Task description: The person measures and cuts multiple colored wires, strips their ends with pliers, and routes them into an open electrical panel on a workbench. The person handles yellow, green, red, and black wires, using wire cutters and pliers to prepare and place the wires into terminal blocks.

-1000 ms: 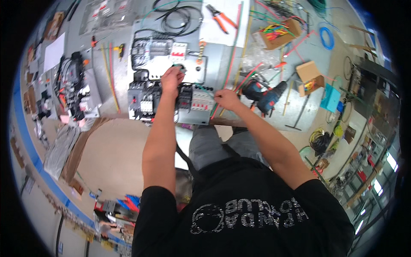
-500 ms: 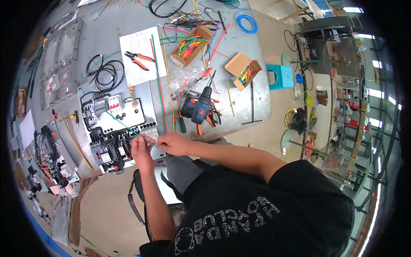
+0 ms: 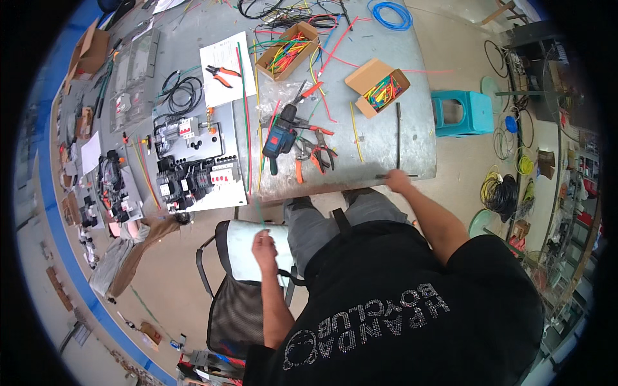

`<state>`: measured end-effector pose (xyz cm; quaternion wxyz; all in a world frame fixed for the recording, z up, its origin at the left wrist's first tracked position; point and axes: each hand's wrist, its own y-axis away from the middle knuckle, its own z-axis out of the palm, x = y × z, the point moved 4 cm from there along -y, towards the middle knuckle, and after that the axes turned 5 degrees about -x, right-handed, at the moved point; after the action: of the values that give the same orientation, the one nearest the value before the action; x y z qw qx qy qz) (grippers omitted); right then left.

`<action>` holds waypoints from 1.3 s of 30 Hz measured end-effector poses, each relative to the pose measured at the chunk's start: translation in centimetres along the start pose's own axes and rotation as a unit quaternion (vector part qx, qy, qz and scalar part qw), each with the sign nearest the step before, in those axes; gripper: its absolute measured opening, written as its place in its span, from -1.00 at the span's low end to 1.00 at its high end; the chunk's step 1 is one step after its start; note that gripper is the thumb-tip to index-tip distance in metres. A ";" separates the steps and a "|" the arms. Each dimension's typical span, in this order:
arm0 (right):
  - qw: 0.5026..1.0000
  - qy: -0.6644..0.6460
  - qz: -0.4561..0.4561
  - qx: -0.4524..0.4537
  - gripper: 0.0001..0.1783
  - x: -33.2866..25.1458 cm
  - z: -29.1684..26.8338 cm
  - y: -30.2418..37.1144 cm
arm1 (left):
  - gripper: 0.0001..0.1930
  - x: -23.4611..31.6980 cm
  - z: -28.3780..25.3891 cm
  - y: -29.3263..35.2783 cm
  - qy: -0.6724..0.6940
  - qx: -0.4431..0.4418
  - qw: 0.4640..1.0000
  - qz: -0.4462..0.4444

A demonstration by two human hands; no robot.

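My left hand (image 3: 265, 252), in front of the table above the chair seat, is closed on a thin green wire (image 3: 259, 212) that rises toward the table edge. At the table's front right edge my right hand (image 3: 400, 182) has its fingers closed over the crossbar of a black T-handle wrench (image 3: 398, 138); the fingers are slightly blurred. Left of the middle lies a white mounting plate (image 3: 222, 198) carrying black contactors (image 3: 187, 184) and a red-and-white circuit breaker (image 3: 186, 128).
A blue-black cordless drill (image 3: 280, 136) and pliers (image 3: 315, 154) lie mid-table. Behind are two cardboard boxes of coloured wires (image 3: 290, 55) (image 3: 380, 90) and orange-handled cutters (image 3: 222, 76) on paper. A turquoise stool (image 3: 467, 112) stands right; a chair (image 3: 244, 309) is before me.
My hands have parted. The left has drawn back from the plate with the green wire; the right has moved right to the T-handle wrench. I have shifted away from the plate.
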<state>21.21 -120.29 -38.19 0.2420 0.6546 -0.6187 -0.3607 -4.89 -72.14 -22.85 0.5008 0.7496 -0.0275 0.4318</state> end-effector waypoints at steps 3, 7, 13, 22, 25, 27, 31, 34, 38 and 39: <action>0.990 -0.053 0.093 -0.089 -0.71 7.8 -2.6 1.5 | -0.81 -5.2 2.0 3.6 0.018 0.012 1.000 0.000; 0.984 -0.144 0.077 -0.070 -0.72 9.5 -4.2 3.5 | -0.85 -9.8 2.7 6.0 0.040 0.032 0.998 0.018; 0.989 -0.109 -0.073 -0.062 -0.60 -0.4 -2.9 0.6 | -0.80 -9.7 1.7 8.3 0.006 0.049 0.999 0.023; 0.989 -0.087 -0.077 0.089 -0.14 -19.5 -3.0 -1.9 | -0.82 -14.1 -4.0 16.8 0.055 0.150 0.986 -0.042; 0.992 -0.092 -0.064 0.066 0.04 -23.2 -3.0 -4.1 | -0.80 -16.5 -5.7 20.9 0.091 0.179 0.977 -0.075; 0.989 -0.001 -0.066 0.135 -0.04 -23.8 -1.8 -6.4 | -0.80 -18.3 -5.1 24.9 0.104 0.206 0.968 -0.096; 0.964 -0.066 -0.258 0.023 -0.34 -23.1 -1.2 -9.7 | -0.80 -25.6 1.0 31.9 0.179 0.318 0.921 -0.135; 0.889 -0.370 -0.249 -0.103 -0.71 -18.8 1.6 -16.7 | -0.79 -29.0 4.9 35.1 0.214 0.369 0.887 -0.175; 0.909 -0.355 -0.154 -0.155 -0.94 -19.2 -1.8 -13.1 | -0.79 -37.0 15.2 40.6 0.292 0.434 0.824 -0.217; 0.897 -0.401 -0.094 -0.157 -0.98 -18.9 -1.9 -13.0 | -0.79 -38.5 16.7 41.7 0.303 0.452 0.809 -0.223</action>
<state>31.41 -100.41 -43.64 0.0373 0.4632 -0.5342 -0.7062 -38.41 -120.89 -20.61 0.1711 0.7079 0.4922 0.4769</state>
